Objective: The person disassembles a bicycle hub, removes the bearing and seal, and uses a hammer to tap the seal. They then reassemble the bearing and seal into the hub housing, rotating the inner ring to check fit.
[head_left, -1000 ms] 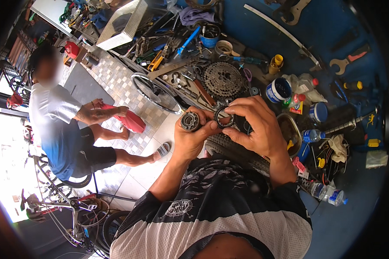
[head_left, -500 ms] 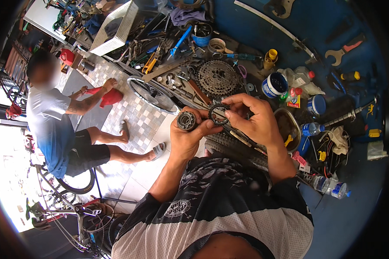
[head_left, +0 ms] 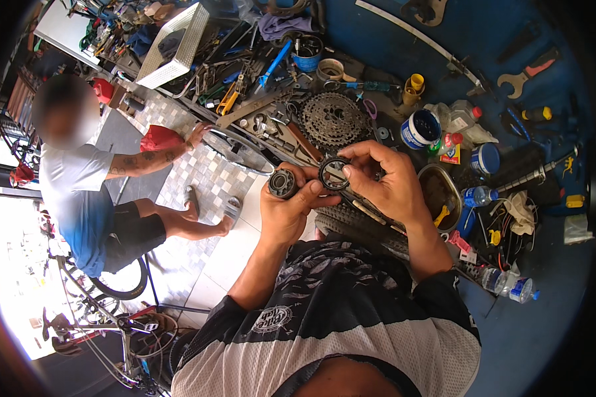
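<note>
Here, left grip (head_left: 286, 210) clasps cylinder (head_left: 283, 184), right grip (head_left: 392, 186) pinches ring (head_left: 323, 176), and a blue tub (head_left: 306, 64) holds oddments (head_left: 306, 48).

The right fingers (head_left: 366, 150) have drawn closer together; a co-worker's hand (head_left: 197, 135) has moved toward the wheel (head_left: 238, 151).

Forearms (head_left: 258, 268) angle up and inward, palms near each other. Left hand (head_left: 288, 212) grips, thumb (head_left: 307, 194) extended toward the right hand (head_left: 392, 185), whose index finger (head_left: 367, 150) arches toward its own thumb in a pinch; left fingers seem curled, though partly hidden.
</note>
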A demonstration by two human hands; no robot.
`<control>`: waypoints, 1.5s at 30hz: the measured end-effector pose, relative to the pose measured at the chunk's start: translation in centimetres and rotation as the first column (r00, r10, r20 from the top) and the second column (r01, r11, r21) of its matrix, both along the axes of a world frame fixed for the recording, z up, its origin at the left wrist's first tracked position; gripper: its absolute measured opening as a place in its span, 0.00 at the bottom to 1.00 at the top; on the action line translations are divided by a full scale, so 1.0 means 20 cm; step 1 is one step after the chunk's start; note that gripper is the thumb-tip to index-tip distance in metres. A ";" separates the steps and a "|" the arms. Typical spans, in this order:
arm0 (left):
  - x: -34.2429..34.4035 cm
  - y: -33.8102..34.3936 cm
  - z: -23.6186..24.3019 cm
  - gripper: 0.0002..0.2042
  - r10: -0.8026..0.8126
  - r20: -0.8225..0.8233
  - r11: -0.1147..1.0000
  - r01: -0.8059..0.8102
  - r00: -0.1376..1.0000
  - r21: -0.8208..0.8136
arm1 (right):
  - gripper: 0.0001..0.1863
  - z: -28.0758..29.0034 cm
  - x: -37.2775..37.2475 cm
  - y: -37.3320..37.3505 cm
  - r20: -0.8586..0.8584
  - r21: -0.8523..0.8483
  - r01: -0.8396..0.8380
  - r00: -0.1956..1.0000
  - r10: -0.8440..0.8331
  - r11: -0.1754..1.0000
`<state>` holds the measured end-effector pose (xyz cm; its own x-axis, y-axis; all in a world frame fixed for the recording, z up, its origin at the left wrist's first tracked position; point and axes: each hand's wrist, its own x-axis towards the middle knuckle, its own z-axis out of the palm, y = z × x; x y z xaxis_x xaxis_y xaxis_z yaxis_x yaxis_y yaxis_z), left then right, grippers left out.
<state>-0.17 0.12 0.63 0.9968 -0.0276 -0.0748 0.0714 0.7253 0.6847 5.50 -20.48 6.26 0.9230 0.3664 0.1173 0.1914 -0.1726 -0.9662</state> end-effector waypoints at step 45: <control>-0.03 -0.10 0.09 0.08 0.068 0.035 0.937 -0.076 0.997 0.341 | 0.06 0.04 0.03 0.01 0.717 -0.510 0.185 0.631 0.296 0.840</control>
